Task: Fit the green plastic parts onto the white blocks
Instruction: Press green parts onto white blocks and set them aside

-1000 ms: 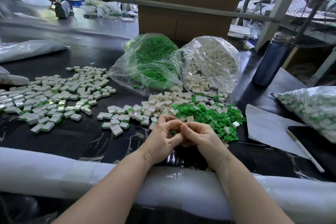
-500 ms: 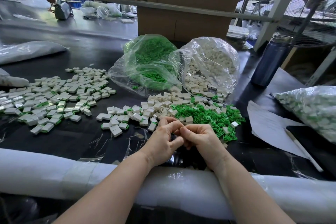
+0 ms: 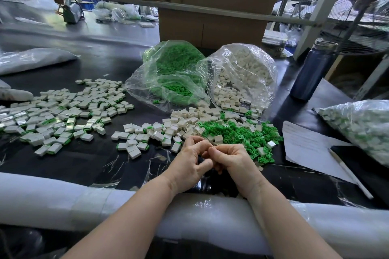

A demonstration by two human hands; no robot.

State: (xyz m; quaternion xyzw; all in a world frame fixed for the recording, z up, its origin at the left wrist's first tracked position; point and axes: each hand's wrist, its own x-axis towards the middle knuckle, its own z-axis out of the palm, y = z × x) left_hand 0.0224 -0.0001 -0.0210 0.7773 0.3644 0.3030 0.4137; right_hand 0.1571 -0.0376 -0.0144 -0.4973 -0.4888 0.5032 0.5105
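My left hand and my right hand meet fingertip to fingertip just above the black table, near its front edge. Both have curled fingers that pinch a small part, which the fingers hide. Right behind the hands lies a heap of loose green plastic parts, with loose white blocks to its left. A small group of blocks with green fitted lies left of my hands. A larger spread of such fitted blocks covers the table's left side.
An open bag of green parts and an open bag of white blocks lie behind the heaps. To the right are a dark bottle, a paper sheet, a pen and a filled bag. A white padded roll lines the front edge.
Both hands stay together at the same spot. The fingers have shifted slightly against each other; the heaps have not moved.
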